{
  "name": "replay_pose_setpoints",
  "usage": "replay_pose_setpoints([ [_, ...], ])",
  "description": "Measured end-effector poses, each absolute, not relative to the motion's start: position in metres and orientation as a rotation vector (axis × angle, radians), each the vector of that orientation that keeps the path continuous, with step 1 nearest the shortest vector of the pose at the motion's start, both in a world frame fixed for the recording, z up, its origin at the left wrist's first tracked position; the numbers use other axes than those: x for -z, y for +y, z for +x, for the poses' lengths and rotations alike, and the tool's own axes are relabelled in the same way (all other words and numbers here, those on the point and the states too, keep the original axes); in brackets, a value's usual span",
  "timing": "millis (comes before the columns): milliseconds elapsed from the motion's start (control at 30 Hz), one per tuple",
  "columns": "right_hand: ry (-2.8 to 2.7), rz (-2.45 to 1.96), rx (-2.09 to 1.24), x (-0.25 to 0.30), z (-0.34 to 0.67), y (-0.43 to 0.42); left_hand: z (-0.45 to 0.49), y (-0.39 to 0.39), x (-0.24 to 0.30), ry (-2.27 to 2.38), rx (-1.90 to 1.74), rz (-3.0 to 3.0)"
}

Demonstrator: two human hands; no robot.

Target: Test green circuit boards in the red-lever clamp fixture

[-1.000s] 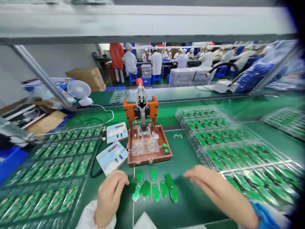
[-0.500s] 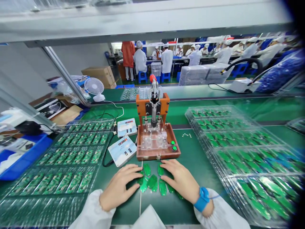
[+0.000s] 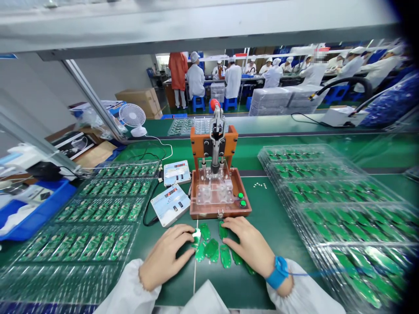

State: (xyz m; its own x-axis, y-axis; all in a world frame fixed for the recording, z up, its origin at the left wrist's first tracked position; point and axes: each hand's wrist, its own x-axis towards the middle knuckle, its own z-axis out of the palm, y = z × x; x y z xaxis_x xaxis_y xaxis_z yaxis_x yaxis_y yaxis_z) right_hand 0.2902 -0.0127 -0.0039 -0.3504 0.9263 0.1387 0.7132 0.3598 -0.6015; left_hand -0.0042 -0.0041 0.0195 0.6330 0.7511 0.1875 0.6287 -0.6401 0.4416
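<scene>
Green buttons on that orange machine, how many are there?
2. One green button sits just behind the other green button, both at the front right of the press base. None seem hidden.

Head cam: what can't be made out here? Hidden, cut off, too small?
Head view only:
Green circuit boards under the left hand and right hand: hidden by the hands, count unknown.
White piece at the left fingertips: partly hidden by the fingers, kind unclear.
Bench meter readouts: too small to read.
Tiny white parts: too small to identify.
</scene>
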Motion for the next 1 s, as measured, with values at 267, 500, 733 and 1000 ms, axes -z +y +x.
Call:
replay_pose_setpoints([
  [267,-2.144,-1.386,-0.709,-0.003,0.291,-0.015,0.004,0.002,-0.018,1.100,-0.471,2.563],
  [500,-2.071,-1.215,-0.738,-0.049,0.308,-0.006,-0.004,-0.005,-0.012,1.346,-0.474,2.630],
  [733,-2.069,-1.197,-0.409,-0.054,0.313,0.060,-0.012,-0.009,-0.011,1.217,-0.490,2.690],
  [1000,-2.183,-1.131,-0.319,-0.053,0.309,0.077,-0.016,-0.014,-0.019,1.117,-0.400,2.630],
])
